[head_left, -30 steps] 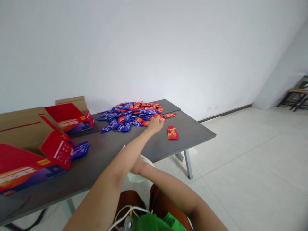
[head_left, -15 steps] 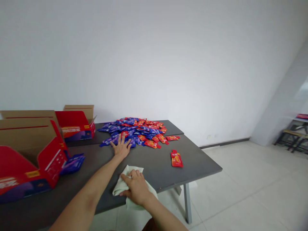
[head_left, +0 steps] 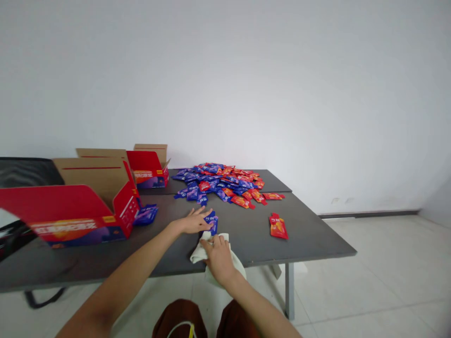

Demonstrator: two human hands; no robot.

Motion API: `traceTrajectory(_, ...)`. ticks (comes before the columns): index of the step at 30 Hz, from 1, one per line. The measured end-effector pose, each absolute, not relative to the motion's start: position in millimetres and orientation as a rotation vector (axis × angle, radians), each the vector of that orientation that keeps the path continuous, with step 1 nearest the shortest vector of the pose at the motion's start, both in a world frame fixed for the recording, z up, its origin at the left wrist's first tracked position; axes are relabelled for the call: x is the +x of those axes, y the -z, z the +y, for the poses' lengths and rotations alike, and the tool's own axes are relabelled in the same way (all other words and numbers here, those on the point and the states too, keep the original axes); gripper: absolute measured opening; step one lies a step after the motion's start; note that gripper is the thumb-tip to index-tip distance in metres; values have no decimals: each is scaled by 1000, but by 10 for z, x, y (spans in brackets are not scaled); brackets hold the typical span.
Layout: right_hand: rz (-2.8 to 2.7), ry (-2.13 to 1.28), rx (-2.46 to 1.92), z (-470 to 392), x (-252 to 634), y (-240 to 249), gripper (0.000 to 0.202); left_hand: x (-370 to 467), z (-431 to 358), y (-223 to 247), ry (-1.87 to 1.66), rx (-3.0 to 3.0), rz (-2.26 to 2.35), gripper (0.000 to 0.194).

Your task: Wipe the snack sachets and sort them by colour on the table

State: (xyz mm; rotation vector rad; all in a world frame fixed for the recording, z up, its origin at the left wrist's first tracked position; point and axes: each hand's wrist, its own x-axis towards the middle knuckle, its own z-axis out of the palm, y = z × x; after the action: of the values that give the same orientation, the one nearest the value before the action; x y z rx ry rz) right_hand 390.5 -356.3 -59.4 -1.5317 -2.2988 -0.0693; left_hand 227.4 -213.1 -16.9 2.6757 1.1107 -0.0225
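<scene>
A blue pouch (head_left: 213,224) lies on the dark table near its front edge, with the fingers of my left hand (head_left: 195,221) resting over its left side. Those fingers are spread. Right beside it, my right hand (head_left: 218,256) grips a pale cloth (head_left: 199,252), part of which hangs over the table edge. Farther back sits a heap of blue and red pouches (head_left: 220,180). One red pouch (head_left: 278,226) lies apart on the right.
Open red boxes with brown flaps stand on the left, a large one (head_left: 81,220) in front and a smaller one (head_left: 150,171) behind. Blue pouches (head_left: 146,214) lie beside the large box. The table's right corner (head_left: 347,251) juts out over the floor.
My left hand has drawn back from the heap toward the cloth, and a blue pouch now lies under its fingers. The view has shifted left, showing more of the boxes.
</scene>
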Motion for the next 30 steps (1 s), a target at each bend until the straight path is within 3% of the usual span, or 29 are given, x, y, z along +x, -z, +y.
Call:
traceTrajectory(4, -2296, 31, -1566, -3707, 3948, 513, 28, 1914, -2601, 160, -143, 2637, 1095, 37)
traceTrajectory(8, -2240, -387, -1212, -3546, 4327, 217, 19, 1961, -3151, 241, -666, 2542, 1604, 47)
traceTrajectory(12, -1978, -334, -1052, -3177, 4623, -188, 19, 2376, -3589, 460, -911, 2401, 1945, 48)
traceTrajectory(18, -2084, -226, -988, -2771, 4464, -233, 23, 2670, -3615, 631, -657, 2571, 1736, 52)
traceTrajectory(24, -2684, -197, -733, -2800, 4266, 198, 28, 2200, -3372, 350, -297, 2539, 1393, 52)
traceTrajectory(30, -2794, -124, -711, -2687, 4085, 242, 28, 1975, -3354, 168, -181, 2377, 1396, 41)
